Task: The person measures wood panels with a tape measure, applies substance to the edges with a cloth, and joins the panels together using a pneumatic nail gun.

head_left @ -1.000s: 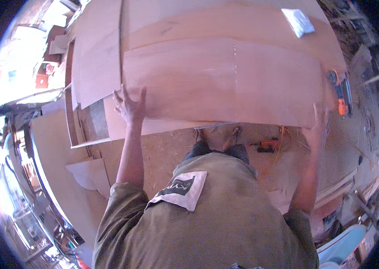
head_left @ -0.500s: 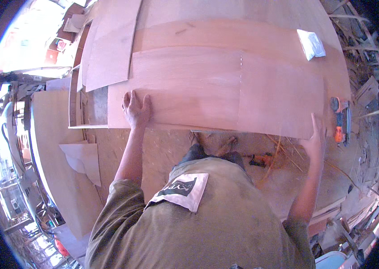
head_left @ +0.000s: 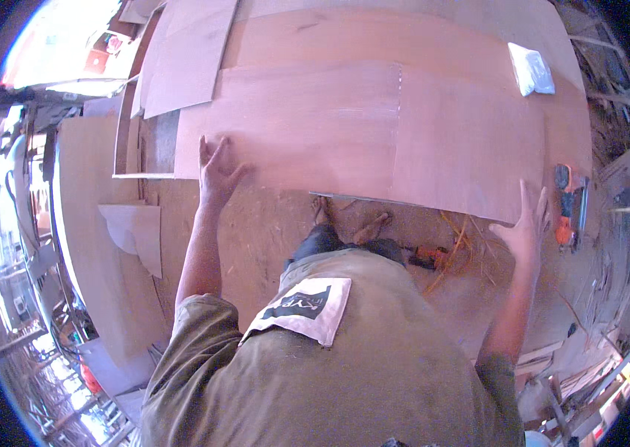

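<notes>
We have our left hand (head_left: 218, 179) and right hand (head_left: 522, 234) at the near edge of a wooden board (head_left: 315, 134), fingers spread well apart.

Floor (head_left: 255, 257) was brown and dusty, with thin tawny strips (head_left: 460, 242) strewn right of centre. Left side had a long pale panel (head_left: 80, 216), with a smaller light board (head_left: 144, 235) at its inner edge. Upper left was blown out by white glare (head_left: 54, 52); a small orange-red boxy item (head_left: 97, 59) sat beside it, a dark beam (head_left: 24, 97) just below. Right rim was dimmer, crowded with wood scraps (head_left: 620, 173). Pale planks (head_left: 542, 361) lay lower right. Lower left, bright gaps showed through clutter (head_left: 54, 395), too blurred to identify.
</notes>
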Demonstrator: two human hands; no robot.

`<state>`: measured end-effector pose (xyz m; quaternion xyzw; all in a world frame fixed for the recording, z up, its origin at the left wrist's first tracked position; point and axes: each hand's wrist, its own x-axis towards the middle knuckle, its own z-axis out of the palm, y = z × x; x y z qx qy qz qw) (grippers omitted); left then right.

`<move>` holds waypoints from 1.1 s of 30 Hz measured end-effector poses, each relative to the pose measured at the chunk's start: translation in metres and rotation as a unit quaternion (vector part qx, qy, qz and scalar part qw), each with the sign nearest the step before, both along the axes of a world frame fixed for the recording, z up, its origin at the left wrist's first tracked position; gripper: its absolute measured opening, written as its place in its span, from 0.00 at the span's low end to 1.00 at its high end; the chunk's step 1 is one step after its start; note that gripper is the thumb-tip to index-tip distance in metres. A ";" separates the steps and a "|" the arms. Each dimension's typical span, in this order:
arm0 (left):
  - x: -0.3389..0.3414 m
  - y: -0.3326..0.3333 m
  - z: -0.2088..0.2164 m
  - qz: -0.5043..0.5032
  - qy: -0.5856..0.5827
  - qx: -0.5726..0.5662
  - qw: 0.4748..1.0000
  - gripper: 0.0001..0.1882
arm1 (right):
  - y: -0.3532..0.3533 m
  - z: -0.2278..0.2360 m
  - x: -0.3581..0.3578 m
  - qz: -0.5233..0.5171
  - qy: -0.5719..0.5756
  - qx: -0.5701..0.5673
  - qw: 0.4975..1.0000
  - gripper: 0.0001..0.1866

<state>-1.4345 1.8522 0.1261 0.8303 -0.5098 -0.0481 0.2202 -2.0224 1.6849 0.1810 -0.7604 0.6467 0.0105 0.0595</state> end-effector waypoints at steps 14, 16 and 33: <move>0.055 0.064 -0.003 -0.123 -0.038 0.009 0.992 0.23 | 0.070 -0.025 0.204 0.330 -0.151 -0.113 0.925 0.17; 0.059 0.066 -0.009 -0.126 -0.034 -0.017 0.991 0.22 | 0.073 -0.025 0.208 0.331 -0.127 -0.120 0.927 0.16; 0.081 0.062 -0.007 -0.201 0.012 0.011 0.980 0.14 | 0.088 -0.027 0.220 0.300 -0.065 -0.153 0.939 0.10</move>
